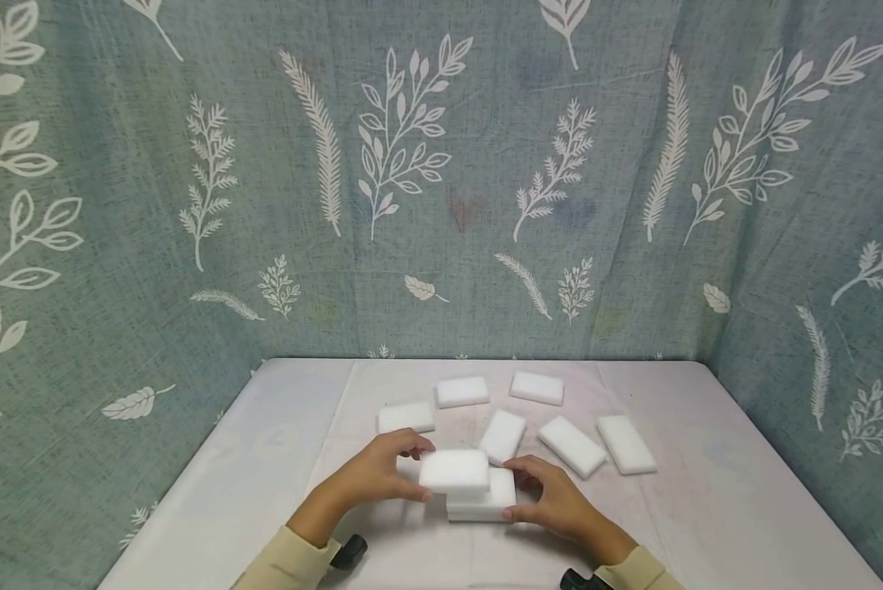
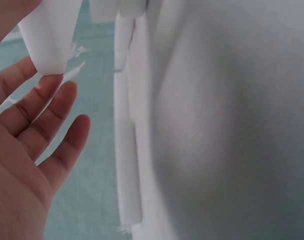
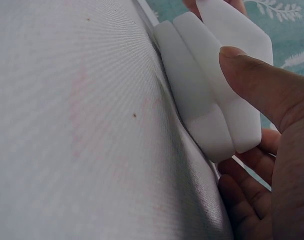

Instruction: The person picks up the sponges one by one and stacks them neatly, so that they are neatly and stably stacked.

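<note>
My left hand (image 1: 378, 471) pinches one end of a white sponge block (image 1: 454, 469), thumb at the near side and fingers at the far side. That block is held above two stacked white sponges (image 1: 496, 498), covering their left part in the head view. At the stack's right end, my right hand (image 1: 559, 501) holds the sponges between thumb and fingers. In the right wrist view, the thumb lies against the upper stacked sponge (image 3: 211, 65), and the lower sponge (image 3: 189, 95) sits on the cloth. The left wrist view shows the held sponge (image 2: 49, 40) between thumb and fingers, the other fingers (image 2: 67, 145) spread.
Several loose white sponges lie beyond the hands, among them one at the left (image 1: 406, 416), one behind the stack (image 1: 502, 437) and one at the far right (image 1: 625, 444). A white cloth (image 1: 714, 508) covers the table. Leaf-patterned curtains (image 1: 441, 270) enclose its back and sides.
</note>
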Motion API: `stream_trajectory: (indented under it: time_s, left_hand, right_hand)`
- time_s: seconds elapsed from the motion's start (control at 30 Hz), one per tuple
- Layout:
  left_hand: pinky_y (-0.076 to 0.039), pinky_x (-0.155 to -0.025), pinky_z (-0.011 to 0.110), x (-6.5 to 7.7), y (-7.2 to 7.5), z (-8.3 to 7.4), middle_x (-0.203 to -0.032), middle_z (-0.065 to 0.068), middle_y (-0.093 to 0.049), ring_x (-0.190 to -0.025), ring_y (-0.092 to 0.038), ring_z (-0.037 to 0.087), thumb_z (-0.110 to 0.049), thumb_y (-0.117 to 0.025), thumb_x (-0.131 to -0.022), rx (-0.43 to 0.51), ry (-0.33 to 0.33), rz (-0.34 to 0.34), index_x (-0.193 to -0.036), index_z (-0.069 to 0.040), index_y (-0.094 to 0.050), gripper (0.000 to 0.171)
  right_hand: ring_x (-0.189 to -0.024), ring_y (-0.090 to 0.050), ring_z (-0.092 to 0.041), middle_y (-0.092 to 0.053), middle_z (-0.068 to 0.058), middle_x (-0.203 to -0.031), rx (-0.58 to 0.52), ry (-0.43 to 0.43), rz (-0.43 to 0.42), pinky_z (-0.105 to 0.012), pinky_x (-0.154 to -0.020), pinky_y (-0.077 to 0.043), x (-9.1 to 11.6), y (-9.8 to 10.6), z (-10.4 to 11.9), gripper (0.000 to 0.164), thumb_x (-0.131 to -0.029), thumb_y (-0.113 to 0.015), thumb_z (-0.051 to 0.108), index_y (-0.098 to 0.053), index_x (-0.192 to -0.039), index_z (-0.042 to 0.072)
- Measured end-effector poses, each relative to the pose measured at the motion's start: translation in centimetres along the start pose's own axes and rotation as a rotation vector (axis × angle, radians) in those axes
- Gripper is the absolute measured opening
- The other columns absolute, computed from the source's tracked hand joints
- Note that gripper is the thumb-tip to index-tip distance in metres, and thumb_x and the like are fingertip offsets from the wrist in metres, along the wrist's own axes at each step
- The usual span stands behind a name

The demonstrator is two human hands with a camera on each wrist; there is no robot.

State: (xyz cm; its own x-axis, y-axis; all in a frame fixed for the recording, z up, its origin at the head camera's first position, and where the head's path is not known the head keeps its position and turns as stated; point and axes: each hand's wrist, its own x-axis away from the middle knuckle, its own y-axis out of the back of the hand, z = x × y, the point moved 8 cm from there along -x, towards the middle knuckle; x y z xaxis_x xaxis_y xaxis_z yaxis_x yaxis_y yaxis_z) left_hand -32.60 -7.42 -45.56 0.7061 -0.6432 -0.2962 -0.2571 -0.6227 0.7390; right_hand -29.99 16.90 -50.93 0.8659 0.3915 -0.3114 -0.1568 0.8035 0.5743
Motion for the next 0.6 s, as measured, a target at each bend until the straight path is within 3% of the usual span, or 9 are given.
stream_trajectory:
  time_s: [0.6]
  left_hand:
    - [-0.050, -0.087, 0.037, -0.8, -1.7, -1.1, -0.102, -0.013, -0.059, -0.095, -0.059, 0.016, -0.043, -0.088, -0.067, -0.015, -0.061, 0.018, -0.114, -0.016, -0.064, 0.059]
  right_hand:
    - [-0.094, -0.061, -0.015, -0.061, 0.010, -0.109, -0.009, 0.006, -0.001, -0.031, -0.084, -0.051, 0.0, 0.0, -0.2, 0.067, -0.068, -0.087, 0.041, -0.061, -0.124, 0.015]
